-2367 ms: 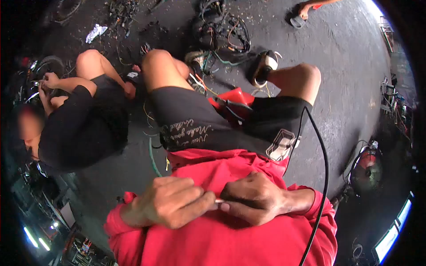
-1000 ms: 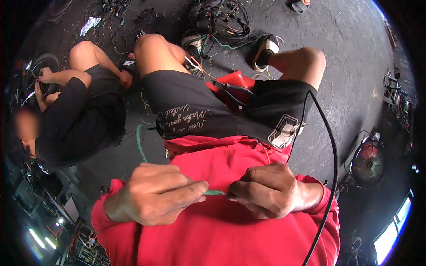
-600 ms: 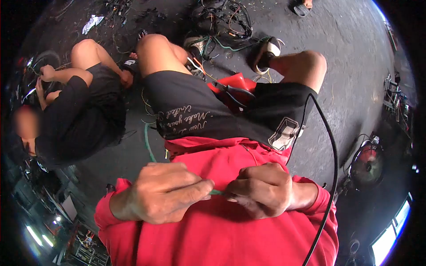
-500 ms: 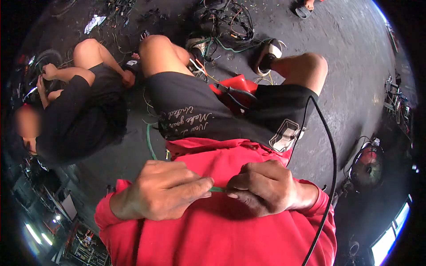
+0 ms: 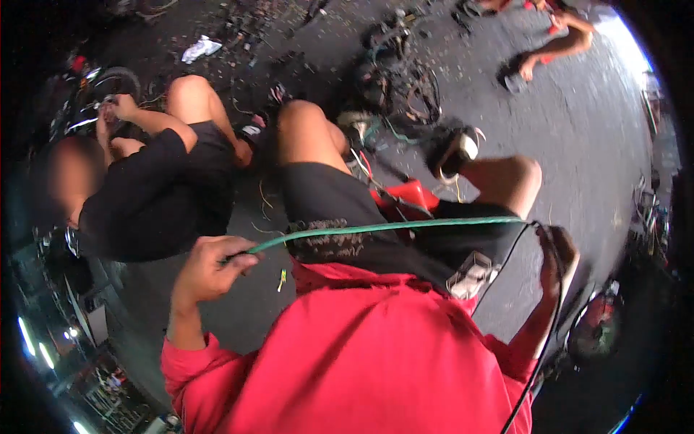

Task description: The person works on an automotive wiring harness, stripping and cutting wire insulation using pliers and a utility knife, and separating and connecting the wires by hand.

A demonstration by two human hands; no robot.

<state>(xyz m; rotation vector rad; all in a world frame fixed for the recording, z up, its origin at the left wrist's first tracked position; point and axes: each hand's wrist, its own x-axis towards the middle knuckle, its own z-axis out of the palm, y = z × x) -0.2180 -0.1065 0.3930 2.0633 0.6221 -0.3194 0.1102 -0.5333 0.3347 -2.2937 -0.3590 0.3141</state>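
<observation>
A long green wire (image 5: 376,228) spans the space above my lap, bowed slightly upward. Its left end is pinched between the thumb and fingers of my left hand (image 5: 215,266). At the other end, my right hand (image 5: 560,260) is closed around the wire near the right knee. A black cable (image 5: 553,325) runs down past the right hand and overlaps it. Between my thighs lie a red object (image 5: 416,194) and a dark-handled tool (image 5: 406,206), partly behind the wire.
At the left sits a person in black (image 5: 155,195), hands near a wheel (image 5: 119,76). Tangled cables (image 5: 416,94) lie on the floor ahead. Another person's foot (image 5: 528,69) is at the upper right. A fan (image 5: 596,325) stands at the right.
My hands have moved far apart, the right one up and outward, the left one slightly outward. The green wire now stretches in full view between them. The view has shifted.
</observation>
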